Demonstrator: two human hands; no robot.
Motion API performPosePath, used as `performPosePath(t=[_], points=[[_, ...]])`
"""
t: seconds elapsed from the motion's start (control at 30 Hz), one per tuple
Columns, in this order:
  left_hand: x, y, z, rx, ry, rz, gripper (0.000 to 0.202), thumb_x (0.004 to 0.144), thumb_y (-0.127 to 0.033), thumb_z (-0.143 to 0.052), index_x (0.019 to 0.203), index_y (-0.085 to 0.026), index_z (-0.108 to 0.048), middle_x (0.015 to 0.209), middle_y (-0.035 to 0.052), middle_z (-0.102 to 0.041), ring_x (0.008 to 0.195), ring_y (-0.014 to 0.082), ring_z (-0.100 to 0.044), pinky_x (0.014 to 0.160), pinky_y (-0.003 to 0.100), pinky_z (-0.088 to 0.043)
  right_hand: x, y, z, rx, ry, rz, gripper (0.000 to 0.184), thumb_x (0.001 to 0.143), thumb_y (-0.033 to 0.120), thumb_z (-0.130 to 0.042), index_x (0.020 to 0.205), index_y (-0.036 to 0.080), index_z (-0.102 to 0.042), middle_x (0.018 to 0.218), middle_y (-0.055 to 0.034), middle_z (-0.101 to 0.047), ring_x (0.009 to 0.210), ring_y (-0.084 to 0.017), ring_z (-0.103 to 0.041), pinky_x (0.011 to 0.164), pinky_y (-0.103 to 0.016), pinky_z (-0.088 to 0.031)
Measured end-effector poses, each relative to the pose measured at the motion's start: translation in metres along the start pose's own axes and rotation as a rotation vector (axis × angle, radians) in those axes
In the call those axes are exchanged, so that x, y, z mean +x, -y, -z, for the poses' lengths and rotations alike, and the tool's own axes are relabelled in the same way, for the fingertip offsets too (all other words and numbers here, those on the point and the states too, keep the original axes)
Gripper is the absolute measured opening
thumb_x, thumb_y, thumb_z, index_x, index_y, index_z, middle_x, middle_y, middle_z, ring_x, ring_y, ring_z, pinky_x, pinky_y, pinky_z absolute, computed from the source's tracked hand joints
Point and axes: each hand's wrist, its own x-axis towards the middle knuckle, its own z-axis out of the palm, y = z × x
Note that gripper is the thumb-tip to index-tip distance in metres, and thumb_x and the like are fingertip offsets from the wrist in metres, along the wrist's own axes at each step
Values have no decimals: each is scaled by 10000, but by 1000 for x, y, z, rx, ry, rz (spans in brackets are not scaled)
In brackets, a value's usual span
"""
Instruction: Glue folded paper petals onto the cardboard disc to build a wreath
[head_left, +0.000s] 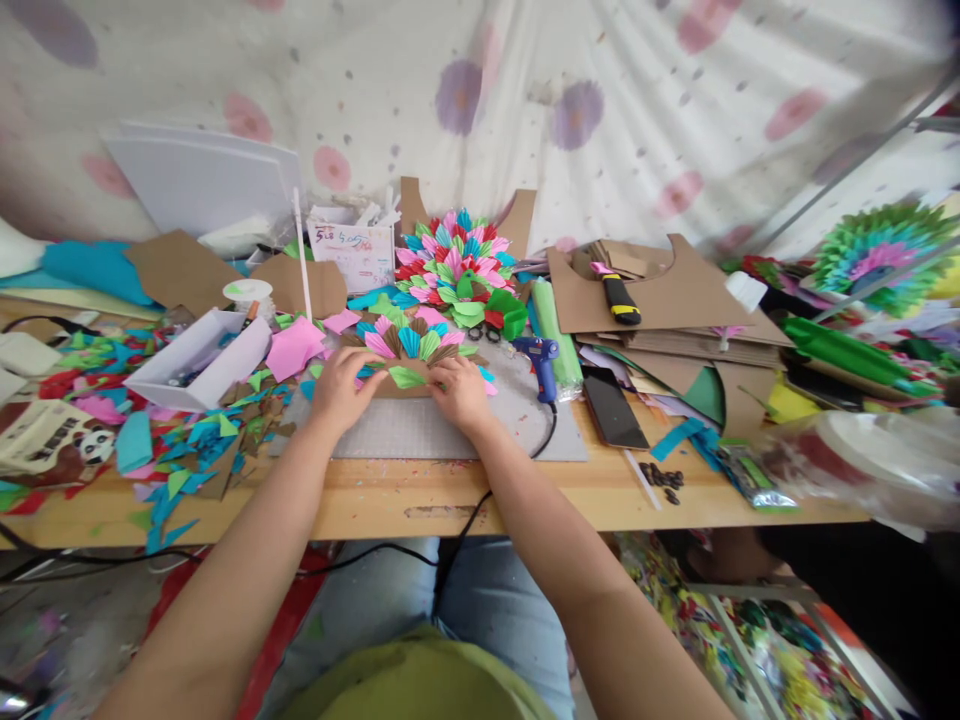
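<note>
My left hand (343,386) and my right hand (459,392) rest side by side on a grey cutting mat (420,432). Both press with curled fingers on a light green folded paper leaf (407,377) at the lower edge of a fan of coloured paper petals (411,345) stuck on brown cardboard. Behind it stands a finished bunch of pink, green and red paper petals (454,268). A blue glue gun (541,362) lies just right of my right hand, its black cord running off the table edge.
Paper scraps (172,450) litter the left of the wooden table around a white box (196,362). Cardboard pieces (675,300), a yellow-black utility knife (619,297), a green paper roll (556,335) and a dark phone (613,408) lie to the right. A flowered cloth hangs behind.
</note>
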Motion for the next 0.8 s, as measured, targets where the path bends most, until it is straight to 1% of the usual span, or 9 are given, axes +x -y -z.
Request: performPosePath(t=[0.07, 0.1, 0.17, 0.23, 0.33, 0.5, 0.6, 0.7, 0.8], points=[[0, -10, -5, 22, 56, -60, 261, 781, -348, -613, 998, -204, -621, 1012, 76, -617, 998, 231, -548, 921, 401, -433, 0, 2, -2, -2, 6, 21, 122, 829, 202, -562, 778, 194, -672, 876, -55, -653, 867, -218, -490, 751, -333, -331], [0, -15, -8, 38, 97, -93, 266, 769, -338, -626, 1005, -215, -621, 1024, 71, -619, 1012, 237, -543, 960, 429, -409, 0, 3, -3, -1, 8, 31, 126, 831, 210, -562, 777, 195, -675, 865, -55, -651, 860, -217, -488, 755, -334, -332], [1, -24, -14, 83, 148, -152, 189, 763, -284, -625, 946, -237, -638, 1023, 54, -633, 1039, 246, -538, 1049, 499, -315, 0, 4, -5, 7, 6, 46, 135, 836, 232, -566, 776, 198, -683, 840, -53, -648, 849, -215, -484, 763, -335, -335], [0, -30, -17, 120, 160, -180, 116, 773, -232, -598, 874, -249, -650, 1009, 39, -648, 1062, 249, -536, 1099, 548, -218, 0, 4, -8, 20, -5, 56, 142, 839, 251, -571, 780, 203, -691, 821, -49, -647, 841, -213, -482, 771, -334, -337], [-1, -33, -17, 108, 151, -180, 130, 782, -199, -568, 858, -251, -661, 1006, 36, -661, 1082, 248, -540, 1120, 582, -146, 0, 1, -9, 34, -20, 77, 148, 843, 267, -577, 786, 209, -701, 811, -43, -650, 838, -210, -483, 778, -331, -338], [-2, -32, -14, 95, 164, -174, 235, 775, -211, -578, 987, -265, -664, 1120, 45, -649, 1188, 283, -482, 1119, 608, -128, 0, 1, -7, 49, -3, 102, 148, 851, 275, -575, 842, 233, -717, 844, -42, -656, 860, -212, -482, 779, -332, -333], [-3, -32, -14, 121, 169, -191, 184, 790, -242, -571, 939, -275, -674, 1114, 33, -657, 1223, 297, -450, 1115, 622, -103, -1, 1, -6, 49, -1, 104, 148, 848, 292, -583, 851, 235, -719, 844, -43, -655, 863, -214, -481, 777, -332, -332], [-3, -31, -15, 91, 169, -196, 155, 815, -229, -535, 858, -276, -676, 1045, 22, -675, 1205, 281, -473, 1112, 623, -110, -1, 1, -7, 48, -8, 106, 153, 847, 309, -587, 840, 228, -716, 833, -45, -655, 860, -216, -484, 775, -335, -333], [-3, -30, -17, 76, 148, -184, 160, 832, -219, -518, 842, -267, -671, 988, 28, -682, 1169, 265, -503, 1111, 620, -114, 1, 0, -6, 45, 2, 90, 124, 838, 260, -590, 833, 209, -703, 875, -53, -657, 865, -215, -490, 779, -339, -337]])
